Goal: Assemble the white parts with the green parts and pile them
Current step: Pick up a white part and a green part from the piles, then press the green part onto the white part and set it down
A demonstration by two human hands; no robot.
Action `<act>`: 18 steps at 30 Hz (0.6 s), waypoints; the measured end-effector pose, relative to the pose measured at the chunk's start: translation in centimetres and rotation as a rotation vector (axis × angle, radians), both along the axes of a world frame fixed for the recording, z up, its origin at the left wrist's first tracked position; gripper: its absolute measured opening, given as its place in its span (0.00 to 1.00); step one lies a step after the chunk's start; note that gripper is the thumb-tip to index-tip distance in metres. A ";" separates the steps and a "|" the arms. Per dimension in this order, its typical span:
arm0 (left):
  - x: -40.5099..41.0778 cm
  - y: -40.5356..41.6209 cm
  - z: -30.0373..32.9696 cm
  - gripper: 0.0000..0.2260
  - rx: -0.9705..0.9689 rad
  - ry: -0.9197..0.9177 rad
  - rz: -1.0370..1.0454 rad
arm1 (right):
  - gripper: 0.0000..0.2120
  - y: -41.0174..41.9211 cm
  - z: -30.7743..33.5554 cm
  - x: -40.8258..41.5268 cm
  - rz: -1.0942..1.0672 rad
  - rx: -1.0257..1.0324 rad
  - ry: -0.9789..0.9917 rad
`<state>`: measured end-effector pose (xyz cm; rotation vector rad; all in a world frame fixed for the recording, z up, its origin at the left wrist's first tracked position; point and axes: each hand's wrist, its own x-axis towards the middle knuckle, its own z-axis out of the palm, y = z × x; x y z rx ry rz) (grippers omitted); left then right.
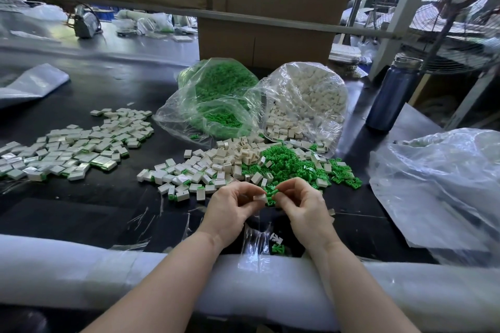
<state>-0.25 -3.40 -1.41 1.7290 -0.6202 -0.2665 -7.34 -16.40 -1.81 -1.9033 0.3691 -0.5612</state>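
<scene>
My left hand (232, 207) pinches a small white part (260, 197) above the dark table. Close beside it, my right hand (301, 204) pinches a green part (271, 195), and the two pieces almost touch between my fingertips. Just beyond my hands lies a loose heap of white parts (230, 159) next to a heap of green parts (295, 163). A spread pile of assembled white-and-green pieces (73, 149) covers the table at the left, and more assembled pieces (178, 181) lie left of my hands.
Two clear bags stand behind the heaps, one of green parts (216, 94) and one of white parts (305, 100). A blue bottle (392, 94) stands at the right, with crumpled plastic (438, 186) near it. Cardboard boxes (267, 40) rise behind. White foam padding (81, 273) lines the near edge.
</scene>
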 end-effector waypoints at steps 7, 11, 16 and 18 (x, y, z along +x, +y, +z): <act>0.2 0.2 -0.1 0.06 -0.022 0.063 -0.070 | 0.11 0.4 0.6 -0.2 0.089 0.048 -0.076; 0.2 0.2 0.0 0.04 -0.025 0.073 -0.083 | 0.09 0.4 0.7 -0.2 0.073 0.040 -0.080; 0.1 0.2 0.1 0.05 -0.046 0.094 -0.097 | 0.08 0.5 0.6 -0.3 0.077 -0.009 -0.048; 0.1 0.2 0.1 0.05 -0.059 0.098 -0.089 | 0.09 0.5 0.7 -0.3 0.087 0.013 -0.039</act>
